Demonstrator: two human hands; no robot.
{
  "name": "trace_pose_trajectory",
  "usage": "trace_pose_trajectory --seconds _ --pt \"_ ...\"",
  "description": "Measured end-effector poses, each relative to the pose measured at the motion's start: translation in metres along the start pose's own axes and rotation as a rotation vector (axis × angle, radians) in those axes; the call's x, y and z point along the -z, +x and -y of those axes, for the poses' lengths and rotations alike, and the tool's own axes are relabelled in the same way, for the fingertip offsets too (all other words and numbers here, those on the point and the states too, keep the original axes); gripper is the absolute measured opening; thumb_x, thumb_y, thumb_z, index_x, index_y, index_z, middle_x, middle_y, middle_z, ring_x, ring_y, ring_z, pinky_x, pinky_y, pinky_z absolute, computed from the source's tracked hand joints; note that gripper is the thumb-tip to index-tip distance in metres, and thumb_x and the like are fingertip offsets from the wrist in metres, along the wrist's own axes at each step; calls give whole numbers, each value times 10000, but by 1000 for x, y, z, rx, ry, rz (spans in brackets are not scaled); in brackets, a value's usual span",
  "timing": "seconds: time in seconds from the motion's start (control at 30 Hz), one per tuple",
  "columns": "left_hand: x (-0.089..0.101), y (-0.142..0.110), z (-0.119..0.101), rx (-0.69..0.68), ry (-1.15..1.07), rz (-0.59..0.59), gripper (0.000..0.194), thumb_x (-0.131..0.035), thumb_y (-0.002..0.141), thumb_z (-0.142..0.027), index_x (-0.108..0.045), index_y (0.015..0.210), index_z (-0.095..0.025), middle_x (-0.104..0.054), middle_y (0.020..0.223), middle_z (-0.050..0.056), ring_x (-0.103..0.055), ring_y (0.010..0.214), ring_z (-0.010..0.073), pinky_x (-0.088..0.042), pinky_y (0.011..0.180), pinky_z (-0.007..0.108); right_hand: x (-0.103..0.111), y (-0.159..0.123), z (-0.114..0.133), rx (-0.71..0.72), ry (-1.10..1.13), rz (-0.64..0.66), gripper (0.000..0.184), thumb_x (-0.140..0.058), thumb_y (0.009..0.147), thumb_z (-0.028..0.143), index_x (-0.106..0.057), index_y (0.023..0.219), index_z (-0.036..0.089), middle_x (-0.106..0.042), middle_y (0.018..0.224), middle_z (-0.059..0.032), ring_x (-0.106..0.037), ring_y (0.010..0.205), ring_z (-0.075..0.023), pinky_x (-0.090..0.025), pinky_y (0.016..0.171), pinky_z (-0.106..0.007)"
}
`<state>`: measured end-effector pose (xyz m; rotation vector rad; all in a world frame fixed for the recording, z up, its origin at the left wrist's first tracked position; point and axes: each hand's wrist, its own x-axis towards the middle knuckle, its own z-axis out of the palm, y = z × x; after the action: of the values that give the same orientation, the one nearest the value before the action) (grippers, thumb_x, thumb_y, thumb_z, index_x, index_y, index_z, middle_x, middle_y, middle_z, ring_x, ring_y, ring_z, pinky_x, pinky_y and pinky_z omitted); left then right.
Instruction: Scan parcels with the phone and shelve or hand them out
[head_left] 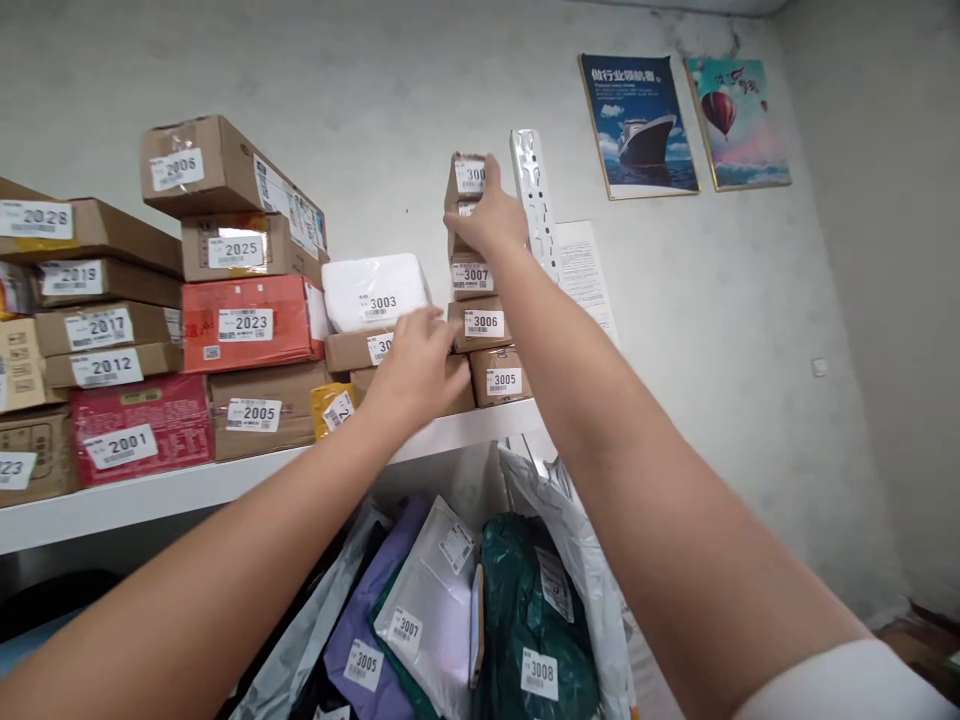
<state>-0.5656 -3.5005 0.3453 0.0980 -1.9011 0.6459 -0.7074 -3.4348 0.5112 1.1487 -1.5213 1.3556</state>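
Observation:
My right hand reaches up to the top of a narrow stack of small cardboard boxes. Its thumb and fingers are around the upper cardboard box, whose label is partly covered; a second box just below is mostly behind the hand. Under these sit boxes labelled 3007, 3006 and 3005. Lower and to the left, my left hand is open, fingers apart, in front of a brown box with a half-hidden label. A white package labelled 3003 lies just behind its fingertips.
On the white shelf, several labelled boxes are piled to the left, including a red one, 2023. Below hang or lean bagged parcels, among them a dark green one. A white power strip stands right of the stack.

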Motion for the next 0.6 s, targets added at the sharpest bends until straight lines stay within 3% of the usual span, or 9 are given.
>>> trace_pose_trajectory --seconds 0.13,0.27,0.37,0.43,0.5,0.6 --pt "-30 91 -10 319 -184 -171 684 -673 779 -356 -396 1366 -137 -411 1327 181 -408 1269 346 -395 1029 530 48 6 -11 60 -10 -85 902 -545 855 425 -2 1480 69 -562 1186 -122 -571 1051 -268 -428 908 -439" --pt "-52 143 -15 624 -323 -132 666 -768 662 -304 -491 1256 -182 -530 1189 185 -538 1107 361 -456 898 532 82 -4 -29 59 31 -162 891 -630 799 473 -130 1471 167 -600 1157 -61 -572 904 -201 -470 868 -410" --pt "-55 147 -13 683 -335 -114 500 -760 634 -269 -581 1088 -160 -603 1052 174 -592 972 336 -478 826 505 94 -16 -39 26 100 -214 861 -663 756 440 -220 1458 209 -619 1156 -45 -564 910 -224 -471 869 -424" --pt "-47 139 -12 641 -368 -193 424 -740 649 -277 -595 1033 -174 -626 1001 140 -599 933 302 -481 824 478 96 -18 -42 21 147 -217 875 -667 740 436 -226 1460 206 -614 1171 -48 -562 928 -231 -467 877 -432" --pt "-27 126 -14 585 -418 -285 369 -719 674 -293 -596 1008 -199 -638 971 99 -596 929 268 -480 846 442 93 -16 -43 30 170 -219 890 -681 727 423 -224 1462 213 -612 1161 -46 -570 939 -238 -463 893 -437" --pt "19 96 -23 511 -471 -380 341 -692 715 -321 -596 1022 -206 -640 971 61 -598 919 228 -485 868 410 77 -7 -43 48 171 -211 919 -693 720 395 -197 1473 221 -616 1121 -57 -596 967 -279 -458 911 -470"
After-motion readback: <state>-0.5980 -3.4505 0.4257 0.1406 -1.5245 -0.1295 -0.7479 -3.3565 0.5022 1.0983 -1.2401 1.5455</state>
